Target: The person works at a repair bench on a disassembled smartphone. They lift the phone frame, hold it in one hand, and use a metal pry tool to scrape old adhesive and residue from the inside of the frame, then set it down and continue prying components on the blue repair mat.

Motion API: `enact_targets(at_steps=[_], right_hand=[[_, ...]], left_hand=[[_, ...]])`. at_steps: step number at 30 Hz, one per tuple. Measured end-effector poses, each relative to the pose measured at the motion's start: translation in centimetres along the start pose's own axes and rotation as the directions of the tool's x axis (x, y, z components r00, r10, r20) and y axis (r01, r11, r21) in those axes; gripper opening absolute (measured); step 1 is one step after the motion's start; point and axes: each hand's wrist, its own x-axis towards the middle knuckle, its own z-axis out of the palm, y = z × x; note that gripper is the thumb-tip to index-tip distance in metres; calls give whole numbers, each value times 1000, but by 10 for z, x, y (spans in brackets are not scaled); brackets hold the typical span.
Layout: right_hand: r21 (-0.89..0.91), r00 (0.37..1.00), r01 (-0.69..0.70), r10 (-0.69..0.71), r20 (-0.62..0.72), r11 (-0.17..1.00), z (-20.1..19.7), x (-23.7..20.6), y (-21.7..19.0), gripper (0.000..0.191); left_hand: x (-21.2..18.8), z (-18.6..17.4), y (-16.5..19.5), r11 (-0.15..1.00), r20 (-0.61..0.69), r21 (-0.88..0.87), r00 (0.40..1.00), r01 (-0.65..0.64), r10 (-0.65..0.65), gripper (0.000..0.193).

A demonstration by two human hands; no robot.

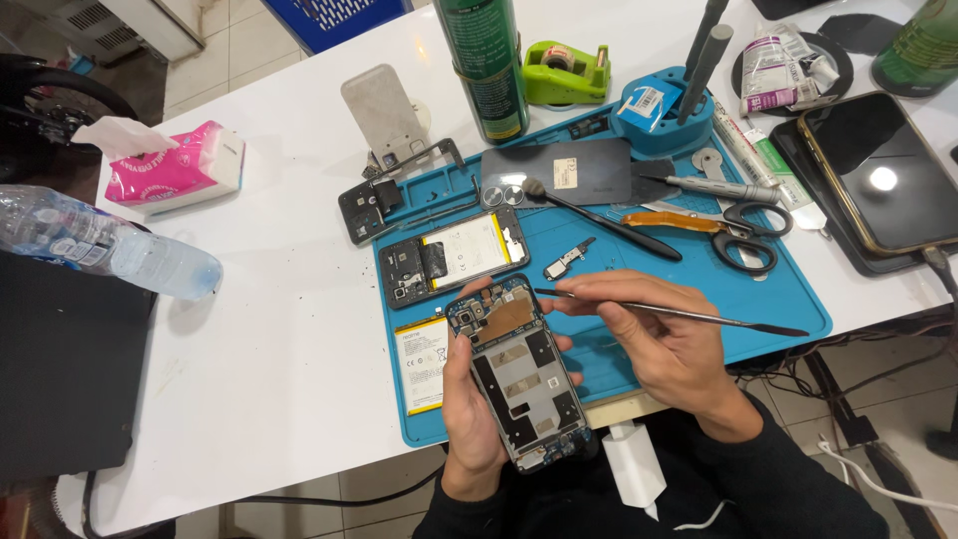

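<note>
Left hand [471, 399] grips opened phone [519, 379], back cover off, above blue mat [689, 299] near table edge. Right hand [659, 334] pinches thin metal spudger [689, 316], tip at phone's top. Step: prying inner parts, prob. Next needs gentle, precise tip placement.

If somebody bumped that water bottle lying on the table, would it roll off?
Probably it would roll: the water bottle is round and lies on its side on the smooth white table. It looks like thin clear plastic, so likely light and squashy.
</note>
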Motion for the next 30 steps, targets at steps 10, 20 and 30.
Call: enact_targets(at_steps=[10, 20, 30], right_hand=[[-25, 999, -45, 45, -8, 999, -1, -6, -1, 23], [0, 997, -69, 69, -16, 998, -1, -2, 2, 23], [11, 999, -36, 36, -21, 999, -2, -2, 5, 25]], left_hand=[[-4, -5, -2, 999, -4, 28, 1000, 16, -16, 62], [-1, 0, 0, 998, -9, 58, 1000, 13, -12, 60], [1, -2, -1, 995, 2, 95, 1000, -3, 2, 59]])
